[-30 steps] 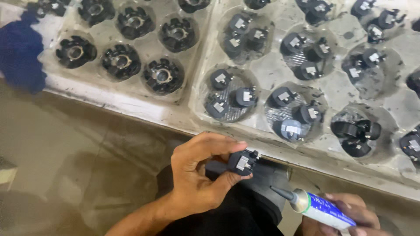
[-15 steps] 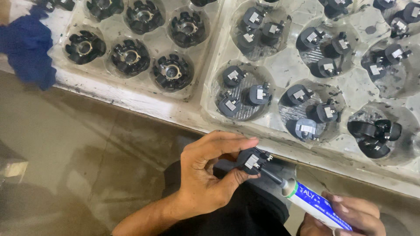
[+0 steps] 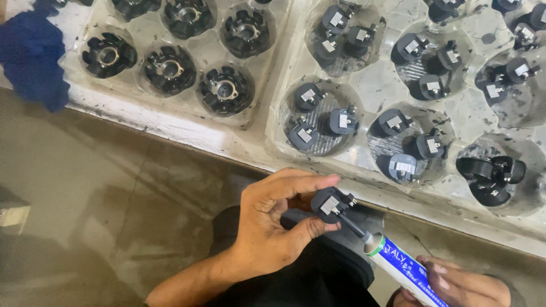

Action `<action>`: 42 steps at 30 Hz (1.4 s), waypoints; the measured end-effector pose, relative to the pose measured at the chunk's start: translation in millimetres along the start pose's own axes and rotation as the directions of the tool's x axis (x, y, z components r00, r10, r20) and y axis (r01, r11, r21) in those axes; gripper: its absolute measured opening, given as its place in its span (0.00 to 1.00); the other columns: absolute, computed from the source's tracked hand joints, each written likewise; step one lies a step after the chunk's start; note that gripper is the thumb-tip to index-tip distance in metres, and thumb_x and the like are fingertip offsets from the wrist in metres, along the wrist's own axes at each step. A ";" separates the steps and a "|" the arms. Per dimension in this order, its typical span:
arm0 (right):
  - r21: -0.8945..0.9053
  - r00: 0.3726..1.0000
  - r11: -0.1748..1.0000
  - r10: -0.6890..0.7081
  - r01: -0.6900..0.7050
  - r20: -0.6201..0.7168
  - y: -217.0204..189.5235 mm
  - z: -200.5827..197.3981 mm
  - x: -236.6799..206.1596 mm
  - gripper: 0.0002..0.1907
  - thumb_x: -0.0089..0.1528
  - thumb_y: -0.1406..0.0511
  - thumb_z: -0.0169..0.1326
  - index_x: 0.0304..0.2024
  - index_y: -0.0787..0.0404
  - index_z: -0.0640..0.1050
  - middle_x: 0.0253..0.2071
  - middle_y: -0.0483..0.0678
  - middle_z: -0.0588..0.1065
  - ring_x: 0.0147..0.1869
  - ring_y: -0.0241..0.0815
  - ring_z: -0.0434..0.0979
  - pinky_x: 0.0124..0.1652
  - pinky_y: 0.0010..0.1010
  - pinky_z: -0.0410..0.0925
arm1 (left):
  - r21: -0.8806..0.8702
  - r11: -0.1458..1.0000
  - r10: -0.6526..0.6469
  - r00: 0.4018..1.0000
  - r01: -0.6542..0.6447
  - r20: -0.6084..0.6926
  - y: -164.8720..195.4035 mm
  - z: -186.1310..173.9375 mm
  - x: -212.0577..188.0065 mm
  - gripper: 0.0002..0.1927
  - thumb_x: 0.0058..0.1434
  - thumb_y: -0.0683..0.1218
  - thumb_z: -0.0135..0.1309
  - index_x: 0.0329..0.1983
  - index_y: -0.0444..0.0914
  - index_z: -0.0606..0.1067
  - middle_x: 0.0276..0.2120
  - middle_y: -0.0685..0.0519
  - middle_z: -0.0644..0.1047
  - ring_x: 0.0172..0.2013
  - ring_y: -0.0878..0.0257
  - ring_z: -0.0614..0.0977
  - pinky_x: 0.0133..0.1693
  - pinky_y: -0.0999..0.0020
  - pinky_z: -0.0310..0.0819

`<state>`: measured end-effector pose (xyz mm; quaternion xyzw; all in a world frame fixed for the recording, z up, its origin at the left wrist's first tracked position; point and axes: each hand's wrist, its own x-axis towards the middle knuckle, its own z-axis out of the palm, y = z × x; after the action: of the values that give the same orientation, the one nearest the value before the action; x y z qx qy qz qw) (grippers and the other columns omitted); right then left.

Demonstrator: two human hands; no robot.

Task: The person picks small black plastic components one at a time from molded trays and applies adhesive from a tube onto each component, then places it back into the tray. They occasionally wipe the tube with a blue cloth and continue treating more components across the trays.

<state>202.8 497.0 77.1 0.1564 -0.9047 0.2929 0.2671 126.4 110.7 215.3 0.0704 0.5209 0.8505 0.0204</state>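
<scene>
While we look down past the counter (image 3: 170,122) edge, two clear moulded trays sit side by side on it. Right tray (image 3: 375,85): round wells, each with a few small black parts bearing pale square faces. Left tray (image 3: 187,116): larger black ring-shaped parts, one per well. Blue cloth (image 3: 31,54) lies at the far left, against the left tray. Below the counter edge, our left hand (image 3: 273,227) has its grip closed, thumb and fingers pinching one small black part (image 3: 330,203), held just clear of the right tray. Our right hand (image 3: 460,284) is wrapped round a blue-and-white tube (image 3: 401,264); its dark nozzle touches the held part.
</scene>
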 end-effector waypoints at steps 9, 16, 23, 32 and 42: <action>0.152 0.253 0.208 0.654 -0.966 0.713 171.4 -11.7 -128.8 0.15 0.65 0.72 0.47 0.51 0.73 0.78 0.45 0.61 0.84 0.47 0.44 0.86 0.50 0.26 0.76 | 0.002 1.000 0.023 0.999 -0.023 -0.025 -2.9 0.0 -1.3 0.27 0.60 0.26 0.59 0.62 0.34 0.76 0.51 0.51 0.74 0.47 0.66 0.78 0.53 0.62 0.89; -0.124 0.805 0.845 0.534 -0.520 0.260 148.5 -7.3 -167.9 0.12 0.64 0.70 0.57 0.49 0.69 0.79 0.41 0.51 0.82 0.43 0.30 0.84 0.47 0.11 0.74 | -0.006 0.999 0.040 0.998 -0.041 -0.044 -7.6 0.0 -4.5 0.25 0.60 0.25 0.59 0.61 0.31 0.76 0.54 0.47 0.76 0.49 0.61 0.83 0.51 0.63 0.88; 0.159 0.594 0.601 0.647 -0.783 0.479 126.0 -1.9 -124.1 0.13 0.62 0.72 0.55 0.48 0.73 0.78 0.42 0.52 0.83 0.44 0.37 0.85 0.45 0.17 0.77 | -0.086 0.996 -0.029 0.999 0.026 -0.042 -21.5 -0.7 -9.5 0.25 0.63 0.28 0.60 0.63 0.31 0.75 0.50 0.47 0.80 0.48 0.63 0.83 0.51 0.68 0.84; 0.093 0.944 0.943 0.326 -0.320 -0.056 -67.3 0.6 36.5 0.18 0.65 0.70 0.62 0.52 0.69 0.69 0.48 0.55 0.76 0.55 0.47 0.83 0.56 0.23 0.77 | -0.428 0.882 -0.179 0.980 0.199 0.088 -40.9 -0.8 -18.6 0.25 0.68 0.35 0.63 0.68 0.30 0.73 0.58 0.47 0.77 0.53 0.66 0.77 0.55 0.71 0.75; 0.414 0.990 0.900 0.103 -0.135 0.099 -81.3 -12.9 53.8 0.15 0.61 0.67 0.60 0.48 0.60 0.70 0.49 0.54 0.73 0.56 0.55 0.82 0.55 0.42 0.79 | -0.445 0.874 -0.153 0.980 0.193 0.124 -44.0 -2.7 -22.2 0.25 0.67 0.42 0.64 0.65 0.32 0.72 0.63 0.43 0.77 0.55 0.60 0.81 0.57 0.62 0.81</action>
<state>200.1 434.7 153.2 0.1653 -0.8376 0.4903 0.1750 146.3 126.1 172.8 0.0529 0.3102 0.9396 0.1344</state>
